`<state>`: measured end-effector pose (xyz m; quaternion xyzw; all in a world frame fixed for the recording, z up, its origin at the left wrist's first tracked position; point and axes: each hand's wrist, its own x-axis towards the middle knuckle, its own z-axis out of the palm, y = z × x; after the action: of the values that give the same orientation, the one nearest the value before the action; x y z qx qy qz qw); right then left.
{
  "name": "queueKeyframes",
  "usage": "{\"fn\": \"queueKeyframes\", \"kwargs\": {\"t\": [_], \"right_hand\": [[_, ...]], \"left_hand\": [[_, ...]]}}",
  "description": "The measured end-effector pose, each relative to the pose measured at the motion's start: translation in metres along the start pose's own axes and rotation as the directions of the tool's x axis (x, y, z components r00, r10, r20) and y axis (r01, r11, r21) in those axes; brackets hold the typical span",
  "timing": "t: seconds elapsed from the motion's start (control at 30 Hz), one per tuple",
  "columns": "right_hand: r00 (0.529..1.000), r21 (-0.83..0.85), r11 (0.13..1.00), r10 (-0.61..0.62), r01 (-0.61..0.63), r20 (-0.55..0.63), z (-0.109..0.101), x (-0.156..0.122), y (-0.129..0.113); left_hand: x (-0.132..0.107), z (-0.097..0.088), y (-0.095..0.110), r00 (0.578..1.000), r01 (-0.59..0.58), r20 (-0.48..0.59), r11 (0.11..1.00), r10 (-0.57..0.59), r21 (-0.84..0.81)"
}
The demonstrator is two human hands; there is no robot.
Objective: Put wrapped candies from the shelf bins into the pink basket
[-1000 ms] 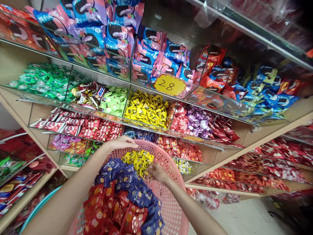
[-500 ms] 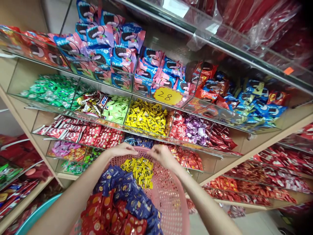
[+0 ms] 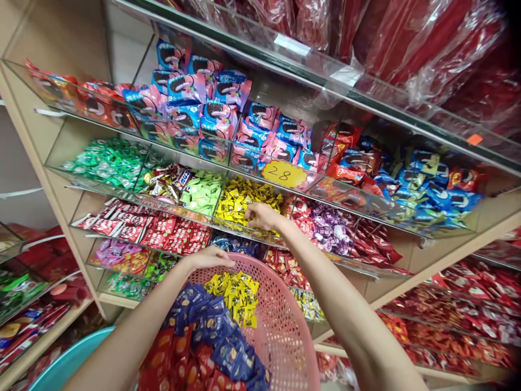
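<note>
Shelving unit: wood-toned frame [image 3: 32, 127], tilted in the view, with stacked rows divided into compartments behind clear front panels.
Top shelf: red packages in clear plastic [image 3: 407, 43]; an orange sticker [image 3: 474, 139] on the front at the right.
Cookie row: blue-and-pink cookie packs [image 3: 187, 87] piled left of centre, red and blue packs to the right; a yellow tag [image 3: 285, 173] handwritten "28" on the front panel.
Candy row: green-wrapped candies [image 3: 109, 163] at left, then pale green ones [image 3: 203, 190], yellow-wrapped candies [image 3: 234, 201] in the middle, and purple-and-white twists [image 3: 331, 228] farther right.
Right hand: the hand [image 3: 262, 217] is in the yellow candies' compartment, fingers curled; I cannot tell whether its grip pinches any.
Left hand: the hand [image 3: 209, 258] lies over the far rim of the pink basket [image 3: 293, 331], its grip closed on that rim.
Basket: perforated plastic, just below the shelves; yellow candies at the far side, navy packets [image 3: 222, 331] next, red packets [image 3: 183, 361] nearest.
Lower left: part of a turquoise tub [image 3: 61, 358], beside another shelf.
Right side: more shelves of red-wrapped sweets [image 3: 468, 320].
</note>
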<state>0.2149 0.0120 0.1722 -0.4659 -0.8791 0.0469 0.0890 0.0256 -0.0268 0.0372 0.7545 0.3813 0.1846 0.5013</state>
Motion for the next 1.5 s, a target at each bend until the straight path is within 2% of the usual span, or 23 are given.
{"fn": "queueKeyframes", "kwargs": {"t": [0.17, 0.5, 0.63, 0.7, 0.77, 0.83, 0.9, 0.93, 1.0, 1.07, 1.17, 1.23, 1.27, 1.33, 1.5], "right_hand": [[0.999, -0.074, 0.997, -0.025, 0.028, 0.037, 0.005, 0.005, -0.002], [0.986, -0.056, 0.998, -0.026, 0.017, -0.165, 0.010, -0.003, 0.000], [0.962, 0.070, 0.997, 0.007, 0.012, -0.273, 0.009, -0.009, 0.005], [0.945, 0.205, 0.978, 0.040, 0.029, -0.326, 0.006, -0.015, 0.006], [0.922, 0.385, 0.921, 0.100, 0.057, -0.374, 0.001, -0.025, 0.001], [0.888, 0.580, 0.809, 0.194, 0.096, -0.418, -0.002, -0.038, -0.011], [0.854, 0.746, 0.652, 0.304, 0.137, -0.422, 0.003, -0.054, -0.029], [0.852, 0.815, 0.562, 0.349, 0.143, -0.390, 0.010, -0.063, -0.039], [0.876, 0.925, 0.360, 0.400, 0.121, -0.270, 0.035, -0.078, -0.056], [0.890, 0.991, 0.127, 0.446, 0.047, -0.100, 0.069, -0.089, -0.068], [0.833, 0.967, -0.253, 0.532, -0.016, 0.153, 0.122, -0.095, -0.071], [0.768, 0.898, -0.440, 0.574, -0.002, 0.283, 0.147, -0.094, -0.068], [0.740, 0.867, -0.498, 0.590, 0.018, 0.324, 0.156, -0.092, -0.065], [0.699, 0.826, -0.559, 0.617, 0.065, 0.363, 0.165, -0.089, -0.061], [0.672, 0.805, -0.579, 0.650, 0.134, 0.355, 0.168, -0.086, -0.058]], "left_hand": [[0.001, -0.001, -0.003, 1.000, -0.003, 0.005, 1.000, 0.003, -0.005], [0.003, 0.000, -0.005, 1.000, -0.025, 0.005, 1.000, 0.025, -0.009], [0.003, 0.000, -0.004, 1.000, -0.025, 0.007, 1.000, 0.025, -0.011], [0.003, 0.000, -0.003, 1.000, -0.016, -0.001, 1.000, 0.016, -0.007], [0.002, -0.001, -0.001, 1.000, -0.008, -0.001, 1.000, 0.008, -0.005], [0.001, -0.001, 0.000, 1.000, -0.009, 0.008, 1.000, 0.009, -0.009], [0.000, -0.001, -0.001, 1.000, -0.021, 0.015, 1.000, 0.022, -0.010], [0.001, -0.001, -0.002, 1.000, -0.027, 0.013, 1.000, 0.027, -0.009], [0.003, -0.001, -0.007, 0.999, -0.034, 0.004, 0.999, 0.034, 0.004], [0.006, -0.001, -0.013, 0.999, -0.038, -0.009, 0.999, 0.038, 0.028], [0.008, 0.000, -0.018, 0.997, -0.066, -0.023, 0.997, 0.067, 0.050], [0.009, 0.001, -0.018, 0.998, -0.064, -0.005, 0.998, 0.064, 0.023], [0.008, 0.000, -0.017, 0.999, -0.050, 0.007, 0.999, 0.050, 0.010], [0.007, -0.001, -0.014, 0.999, -0.021, 0.028, 1.000, 0.021, 0.008], [0.002, -0.003, -0.005, 0.995, -0.029, 0.098, 1.000, 0.028, 0.003]]}}
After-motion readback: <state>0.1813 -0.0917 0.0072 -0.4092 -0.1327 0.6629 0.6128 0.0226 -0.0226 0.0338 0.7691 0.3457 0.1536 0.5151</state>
